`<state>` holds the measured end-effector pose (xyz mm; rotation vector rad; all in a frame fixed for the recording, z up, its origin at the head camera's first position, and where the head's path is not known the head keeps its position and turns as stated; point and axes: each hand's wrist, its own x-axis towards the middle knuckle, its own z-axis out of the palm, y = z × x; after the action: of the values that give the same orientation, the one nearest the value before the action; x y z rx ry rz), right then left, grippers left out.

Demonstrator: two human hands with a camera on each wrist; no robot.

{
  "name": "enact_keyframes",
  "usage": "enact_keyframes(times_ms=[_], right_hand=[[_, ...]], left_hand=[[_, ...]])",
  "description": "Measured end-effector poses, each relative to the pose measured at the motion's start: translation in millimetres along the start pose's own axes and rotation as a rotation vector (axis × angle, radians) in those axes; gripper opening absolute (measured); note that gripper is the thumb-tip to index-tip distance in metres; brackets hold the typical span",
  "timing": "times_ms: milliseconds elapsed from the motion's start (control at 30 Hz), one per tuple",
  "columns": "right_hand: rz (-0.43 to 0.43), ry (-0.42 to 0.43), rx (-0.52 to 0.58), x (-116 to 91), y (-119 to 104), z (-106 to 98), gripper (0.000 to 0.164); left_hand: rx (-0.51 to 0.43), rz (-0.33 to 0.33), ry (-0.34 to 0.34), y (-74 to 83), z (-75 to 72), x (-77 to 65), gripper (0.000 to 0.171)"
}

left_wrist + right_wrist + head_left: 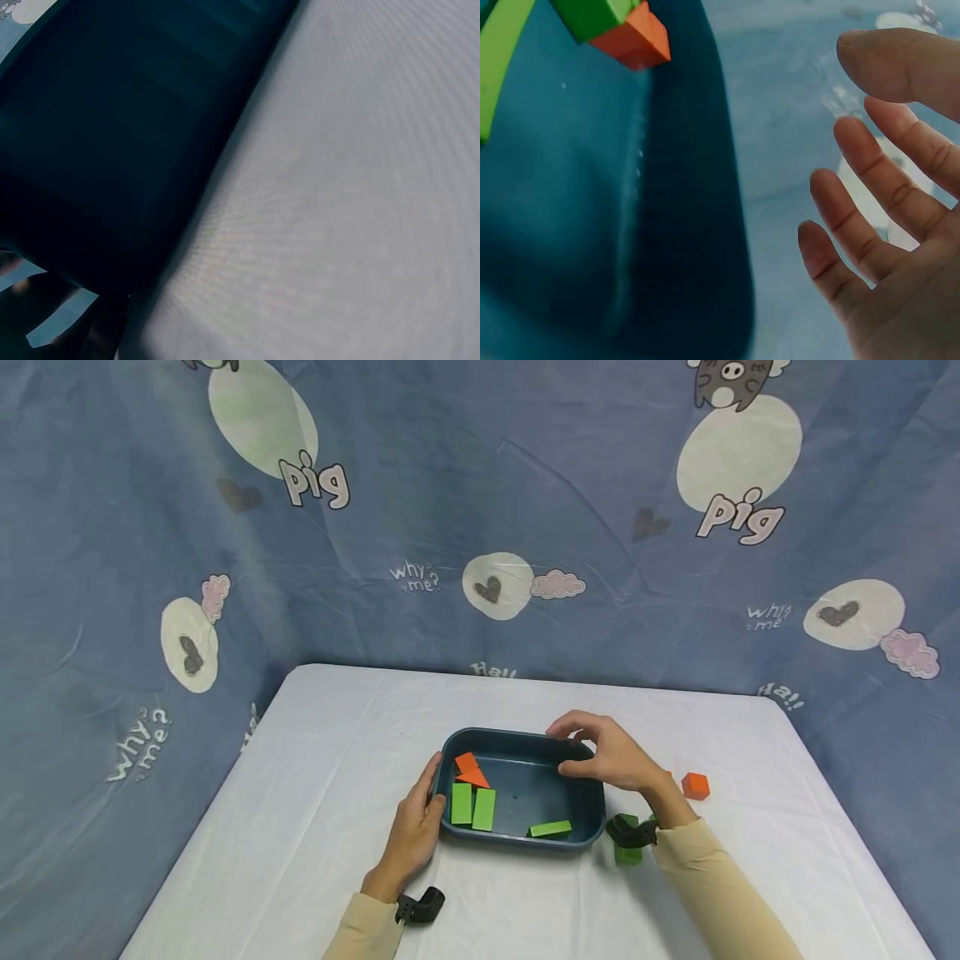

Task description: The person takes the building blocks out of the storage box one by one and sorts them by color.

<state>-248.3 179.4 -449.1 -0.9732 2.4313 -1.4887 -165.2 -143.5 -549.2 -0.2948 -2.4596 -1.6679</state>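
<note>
A dark blue tray (517,777) lies on the white cloth. My left hand (411,827) rests along its left side, fingers straight against the wall and thumb at the rim. In the left wrist view, shadowed fingers (45,300) show at the end of the tray (127,135). My right hand (600,752) is over the tray's far right corner, fingers spread and thumb apart. The right wrist view shows that hand (900,217) holding nothing, beside the tray wall (712,195). Inside the tray are an orange triangular block (474,777), an orange block (466,762) and several green blocks (483,810).
Right of the tray, green blocks (628,855) lie partly hidden under the right wrist. An orange cube (695,786) sits farther right, with another orange piece mostly covered by the forearm. A blue patterned curtain (450,510) stands behind the table (337,735).
</note>
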Motion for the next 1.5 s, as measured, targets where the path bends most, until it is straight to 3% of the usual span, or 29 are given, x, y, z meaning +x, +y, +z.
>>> enact_keyframes(times_ms=[300,500,733,1000,1200,1500], right_hand=[[0.003,-0.087,0.042,20.1,-35.7,19.4,0.041],[-0.017,-0.107,0.035,32.3,-40.9,26.2,0.042],[-0.036,-0.119,0.061,40.7,-37.0,35.9,0.041],[-0.076,-0.158,0.006,53.7,3.2,51.9,0.042],[-0.098,-0.21,-0.037,59.4,7.6,60.3,0.042],[-0.089,-0.284,0.0,61.1,8.0,66.6,0.043]], left_hand=[[0.01,0.007,0.005,0.3,-1.0,0.8,0.067],[0.005,0.017,0.007,-0.2,-1.6,0.6,0.067],[0.004,0.011,0.002,0.4,-1.5,-0.2,0.067],[0.008,0.018,0.0,1.8,-3.0,-0.3,0.067],[0.034,0.014,0.005,1.3,-3.9,0.9,0.066],[0.031,0.014,0.005,0.0,-3.2,0.7,0.067]])
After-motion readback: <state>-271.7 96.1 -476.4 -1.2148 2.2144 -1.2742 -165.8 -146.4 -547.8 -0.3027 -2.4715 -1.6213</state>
